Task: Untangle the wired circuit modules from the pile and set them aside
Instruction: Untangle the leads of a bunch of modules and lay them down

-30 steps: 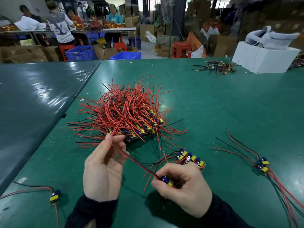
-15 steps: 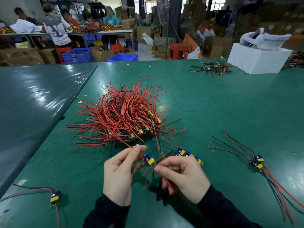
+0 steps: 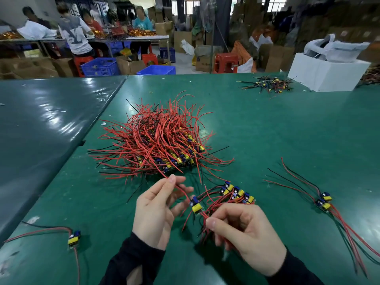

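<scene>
A tangled pile of red and black wires with blue-and-yellow circuit modules point(image 3: 158, 142) lies in the middle of the green table point(image 3: 267, 130). One module point(image 3: 196, 205) hangs between my hands. My left hand point(image 3: 158, 208) pinches its red wire near the pile's front edge. My right hand point(image 3: 246, 233) grips the wires on the module's other side. A small cluster of modules point(image 3: 236, 193) lies just behind my right hand.
Two separated modules point(image 3: 324, 201) with long wires lie at the right. A single module point(image 3: 74, 238) lies at the lower left. A small wire heap point(image 3: 269, 84) and a white box point(image 3: 327, 74) stand at the back right. A darker table point(image 3: 41, 120) adjoins on the left. People work in the background.
The module has been drawn out of the pile and now hangs between both hands. My left hand moved right and forward along the wire; my right hand shifted from the module body to its wires.
</scene>
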